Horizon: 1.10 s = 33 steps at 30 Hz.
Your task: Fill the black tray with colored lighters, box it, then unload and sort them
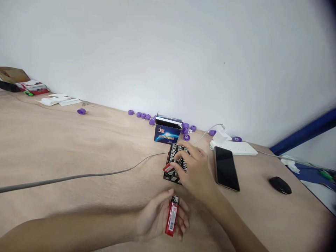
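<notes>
The left hand (159, 218) is curled around a red lighter (172, 217), its fingers closed on the lighter's body with the metal head poking out at the top. It sits at 6 o'clock from the black tray (173, 154), which is packed with upright lighters. The right hand (194, 171) arches over the tray, half open, fingers spread across the lighter tops. A second lighter (168, 168) tilts out at the tray's near corner beside the thumb; whether it is gripped, I cannot tell. A firm hold on a lighter's body, with the fingers clear of its neighbours, suits tight rows like these.

On the table (78, 147), a box (167, 134) stands at 12 o'clock from the tray, among purple wheels (143, 115). A phone (226, 168) lies at 3 o'clock, a mouse (279, 185) beyond it, and a cable (78, 176) runs off toward 9 o'clock.
</notes>
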Motion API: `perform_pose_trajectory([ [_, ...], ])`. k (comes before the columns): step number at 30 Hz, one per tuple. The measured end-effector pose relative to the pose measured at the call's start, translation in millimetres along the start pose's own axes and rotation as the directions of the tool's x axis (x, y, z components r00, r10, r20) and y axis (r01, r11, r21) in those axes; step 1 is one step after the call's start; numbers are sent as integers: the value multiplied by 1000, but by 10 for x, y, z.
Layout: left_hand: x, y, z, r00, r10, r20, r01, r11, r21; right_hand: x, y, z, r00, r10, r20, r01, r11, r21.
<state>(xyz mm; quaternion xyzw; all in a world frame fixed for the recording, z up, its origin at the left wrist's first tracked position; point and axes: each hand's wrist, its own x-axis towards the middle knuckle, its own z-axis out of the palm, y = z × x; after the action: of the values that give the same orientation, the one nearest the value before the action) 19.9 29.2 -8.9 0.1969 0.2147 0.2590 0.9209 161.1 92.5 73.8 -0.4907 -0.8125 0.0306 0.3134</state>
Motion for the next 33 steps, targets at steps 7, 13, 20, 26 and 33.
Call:
perform_pose_trajectory([
  [7,39,0,-37,999,15,39,-13,998,-57,-90,-166,-541,824,177,538,-354,902,246],
  [13,-22,33,-10,1000,16,-27,-16,1000,-21,-235,-234,-279,755,162,636,-346,922,176],
  [20,-122,120,27,997,24,74,-25,1000,13,-139,-149,-361,811,42,584,-166,973,159],
  [26,-114,145,110,984,160,-80,-129,945,302,-106,-41,-462,839,95,536,-223,958,180],
  [33,-77,392,59,686,724,-64,-312,373,874,-92,-27,-362,970,42,240,-73,990,120],
])
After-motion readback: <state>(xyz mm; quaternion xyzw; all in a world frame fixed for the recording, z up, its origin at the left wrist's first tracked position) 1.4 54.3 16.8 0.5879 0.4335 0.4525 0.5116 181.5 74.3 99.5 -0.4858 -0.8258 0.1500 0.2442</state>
